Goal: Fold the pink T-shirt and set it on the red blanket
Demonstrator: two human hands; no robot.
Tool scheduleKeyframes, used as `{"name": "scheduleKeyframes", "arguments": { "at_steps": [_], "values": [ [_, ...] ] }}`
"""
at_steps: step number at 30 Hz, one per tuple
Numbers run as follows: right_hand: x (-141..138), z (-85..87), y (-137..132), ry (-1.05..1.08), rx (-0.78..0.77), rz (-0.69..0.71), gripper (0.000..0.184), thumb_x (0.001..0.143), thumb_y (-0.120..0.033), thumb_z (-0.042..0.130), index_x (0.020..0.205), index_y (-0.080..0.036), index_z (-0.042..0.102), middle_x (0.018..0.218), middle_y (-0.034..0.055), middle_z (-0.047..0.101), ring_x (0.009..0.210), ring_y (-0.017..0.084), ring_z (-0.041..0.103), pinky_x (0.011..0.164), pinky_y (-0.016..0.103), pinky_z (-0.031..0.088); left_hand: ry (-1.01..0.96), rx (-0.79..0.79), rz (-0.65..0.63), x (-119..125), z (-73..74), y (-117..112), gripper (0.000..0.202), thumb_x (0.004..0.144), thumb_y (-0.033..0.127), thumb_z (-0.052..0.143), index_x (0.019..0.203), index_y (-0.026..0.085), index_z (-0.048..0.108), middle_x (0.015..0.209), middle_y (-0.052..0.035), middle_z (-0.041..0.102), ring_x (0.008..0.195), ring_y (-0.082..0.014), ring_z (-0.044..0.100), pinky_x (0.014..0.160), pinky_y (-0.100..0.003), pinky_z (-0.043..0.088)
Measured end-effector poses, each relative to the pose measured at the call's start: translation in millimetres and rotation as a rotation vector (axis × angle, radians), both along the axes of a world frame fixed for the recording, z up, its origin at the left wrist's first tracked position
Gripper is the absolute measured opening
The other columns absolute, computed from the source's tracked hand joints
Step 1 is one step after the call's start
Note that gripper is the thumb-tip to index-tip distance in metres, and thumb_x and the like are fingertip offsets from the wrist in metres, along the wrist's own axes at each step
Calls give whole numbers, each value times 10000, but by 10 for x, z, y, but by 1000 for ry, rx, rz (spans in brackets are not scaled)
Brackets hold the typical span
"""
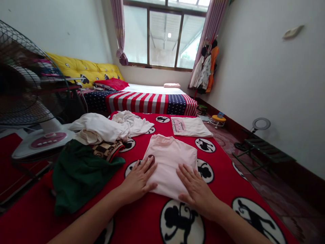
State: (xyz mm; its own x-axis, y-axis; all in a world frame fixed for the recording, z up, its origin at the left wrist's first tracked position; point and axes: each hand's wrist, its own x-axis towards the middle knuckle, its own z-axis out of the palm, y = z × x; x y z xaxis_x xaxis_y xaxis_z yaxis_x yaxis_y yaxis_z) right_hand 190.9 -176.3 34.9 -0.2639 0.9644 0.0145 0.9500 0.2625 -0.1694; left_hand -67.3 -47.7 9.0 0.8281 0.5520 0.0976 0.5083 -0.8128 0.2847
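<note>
A pale pink shirt (167,152), folded into a rough rectangle, lies on a red blanket (142,220) printed with black monkeys in white circles. My left hand (139,176) rests flat on the shirt's left side, fingers spread, beside a small dark round patch. On its lower right part lies my right hand (194,186), also flat with the fingers apart. Beyond the shirt, to the right, is a folded white shirt (195,126) with a pink print. Left of my hands sit a crumpled green garment (81,173), a brown checkered cloth (108,149) and rumpled white clothes (101,127).
A fan (48,135) stands at the left edge. Behind the blanket is a bed with a stars-and-stripes cover (142,102), below a window (165,37). Along the right wall are a yellow stool (218,118), a dark folding chair (266,149) and hanging clothes (205,71).
</note>
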Motion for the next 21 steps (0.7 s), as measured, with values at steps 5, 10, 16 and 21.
{"name": "scheduleKeyframes", "arguments": {
  "at_steps": [5,10,16,21],
  "values": [
    [-202,155,-83,20,-34,-43,640,800,-432,625,1373,-196,467,1466,113,399,1347,306,354,1129,532,220,-334,-99,239,-127,47,121,418,897,415,480,1225,191,611,1380,-133,497,1260,-271,476,1043,-386,380],
    [-453,54,-73,6,150,-44,536,795,-216,627,1318,-172,521,1369,114,521,1216,296,498,1030,448,413,-393,-174,307,-166,199,41,458,799,477,621,1160,195,636,991,-81,655,904,-231,634,796,-316,496],
    [-321,53,108,70,340,-39,274,896,-97,417,1033,-188,636,955,80,712,838,209,662,715,300,515,-376,-243,366,-126,221,-81,636,749,434,670,1327,233,495,1142,-101,604,1002,-272,602,864,-376,472],
    [-455,436,85,310,415,-141,291,917,-161,373,1076,-205,613,916,72,718,819,193,678,680,261,458,-835,-796,496,-34,288,-148,754,789,576,571,1389,184,337,1104,-136,604,832,-254,659,569,-301,518]
  ]
}}
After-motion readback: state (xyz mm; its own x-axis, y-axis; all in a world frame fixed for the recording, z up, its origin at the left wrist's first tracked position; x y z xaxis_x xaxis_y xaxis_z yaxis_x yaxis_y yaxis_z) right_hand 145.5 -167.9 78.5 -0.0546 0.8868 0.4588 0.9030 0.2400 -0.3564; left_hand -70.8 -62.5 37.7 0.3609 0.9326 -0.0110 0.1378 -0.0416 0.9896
